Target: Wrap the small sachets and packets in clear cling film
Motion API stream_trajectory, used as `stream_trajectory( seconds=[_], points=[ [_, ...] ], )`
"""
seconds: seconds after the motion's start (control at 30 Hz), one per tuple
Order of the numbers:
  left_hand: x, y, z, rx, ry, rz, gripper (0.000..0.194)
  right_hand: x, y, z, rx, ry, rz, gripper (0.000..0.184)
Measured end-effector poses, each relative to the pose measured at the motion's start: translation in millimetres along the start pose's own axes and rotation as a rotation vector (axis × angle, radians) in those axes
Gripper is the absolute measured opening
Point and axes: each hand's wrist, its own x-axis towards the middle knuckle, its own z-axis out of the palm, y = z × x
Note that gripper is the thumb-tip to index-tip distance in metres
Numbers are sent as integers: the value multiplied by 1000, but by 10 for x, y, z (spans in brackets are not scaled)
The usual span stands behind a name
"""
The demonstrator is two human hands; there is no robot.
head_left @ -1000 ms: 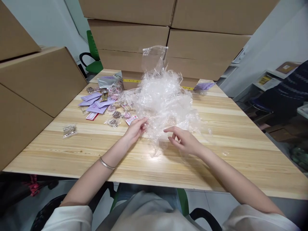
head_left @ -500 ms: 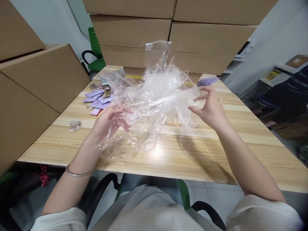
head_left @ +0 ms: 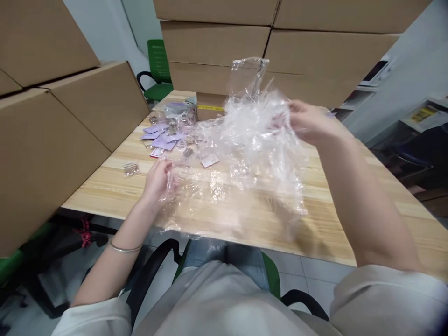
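My left hand is closed on the edge of a clear plastic bag, which stretches over the front of the table, crinkled and shiny. Most of that hand's fingertips are behind the film. My right hand reaches into a heap of clear plastic bags; its fingers are blurred and partly covered by plastic, so I cannot tell their grip. Between the hands lies a small white card or packet. Left of the heap are several purple packets and a small clear bag of beads or similar pieces.
Large cardboard boxes are stacked behind the wooden table, with more boxes along the left. A filled clear bag lies at the back left. A green chair stands beyond the table.
My right hand has moved forward and inward into the plastic heap. My left hand has closed on a bag, which is now drawn out flatter toward me. The view has turned slightly left.
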Motion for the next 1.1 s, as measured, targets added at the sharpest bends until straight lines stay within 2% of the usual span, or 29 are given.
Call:
stream_trajectory(
  seconds=[0.07,0.17,0.2,0.27,0.33,0.4,0.43,0.53,0.6,0.7,0.8,0.87,0.93,1.0,1.1],
  points=[
    [61,-198,-99,88,54,67,15,-54,165,218,71,-113,131,40],
    [158,-418,-318,179,102,74,24,-362,352,432,156,-114,297,36],
    [188,-469,-394,185,115,66,26,-488,383,477,140,-138,346,44],
    [237,-551,-520,190,124,52,28,-723,397,560,39,-263,442,66],
    [261,-618,-593,188,116,33,30,-900,357,662,-56,-435,484,76],
    [269,-684,-611,220,98,38,30,-1012,284,806,-72,-560,413,71],
    [273,-718,-607,254,87,52,31,-1047,247,891,-76,-569,339,66],
    [316,-811,-608,384,76,119,30,-1100,191,1142,-178,-416,111,45],
    [373,-835,-671,455,107,170,28,-1116,248,1250,-193,-263,86,37],
    [452,-753,-877,582,164,251,24,-1153,475,1276,-109,-119,190,34],
    [486,-528,-1110,747,192,299,25,-1225,729,1223,-102,-123,232,41],
    [524,-348,-1211,988,298,370,31,-1270,837,1197,-106,-167,229,44],
    [628,-192,-1254,1265,456,419,45,-1294,888,1183,-121,-177,219,45],
    [818,-83,-1260,1453,523,330,62,-1294,901,1169,-128,-176,228,46],
    [1184,3,-1255,1561,395,66,75,-1277,898,1136,-106,-198,269,46]
  ],
)
